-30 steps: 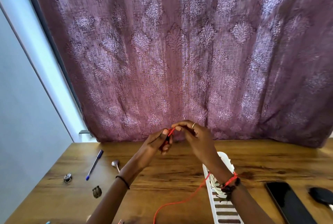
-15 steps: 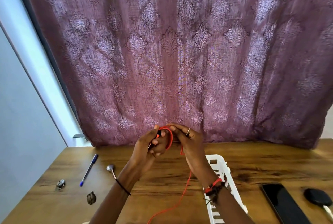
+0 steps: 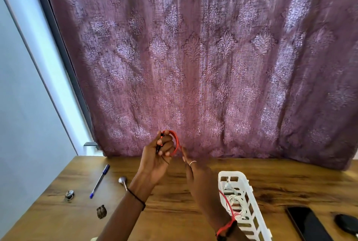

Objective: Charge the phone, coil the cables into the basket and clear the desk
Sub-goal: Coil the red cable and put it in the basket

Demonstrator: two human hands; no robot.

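Right, the red cable is up in the air over the far edge of the desk, bent into one small loop in front of the curtain. It looks thin, light and floppy. It's soft enough to bend tight, but probably springy enough for a loop to pop open if released, so the place to hold is where the turns cross, beside the dark plug. And that's just where the left hand sits, raised off the desk with its fingers curled round the plug end and the base of the loop. The right hand rises just beside it, fingers stretched up to the loop's lower side. Whether they pinch the cable I cannot tell, as it's blurred. What looks like the slack trails down across the white basket, where a white cable already lies.
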